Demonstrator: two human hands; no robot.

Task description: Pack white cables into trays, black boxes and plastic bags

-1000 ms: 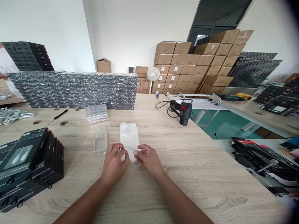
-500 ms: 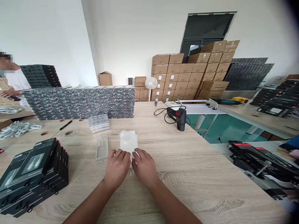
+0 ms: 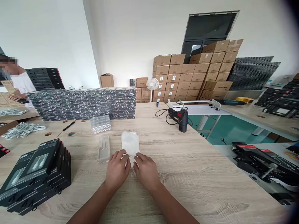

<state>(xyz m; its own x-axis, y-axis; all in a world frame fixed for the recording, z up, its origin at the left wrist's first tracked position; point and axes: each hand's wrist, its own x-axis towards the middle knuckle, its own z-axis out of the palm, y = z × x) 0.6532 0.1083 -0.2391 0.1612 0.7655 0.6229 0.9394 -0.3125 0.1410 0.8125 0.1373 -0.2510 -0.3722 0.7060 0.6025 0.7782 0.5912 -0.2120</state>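
A small stack of translucent white plastic bags lies flat on the wooden table in front of me. At its near left corner, my left hand has its fingers curled, thumb and forefinger pinched at the bag's edge. My right hand bends its fingers over the near right corner in a similar pinch. The fingertips partly cover the near end of the bags, so the exact grip is hard to see. Just left of the bags is a clear plastic tray, with a stack of similar clear trays behind it.
Black boxes are piled at left, near a pen and white cables. A wall of film-wrapped boxes lines the back. A black heat gun with its cord stands at right. One person is at far left.
The view has shifted slightly, moving the scene a little to the right. My left thumb and forefinger have spread into a rounder curl, and both hands stay at the bags' near end.
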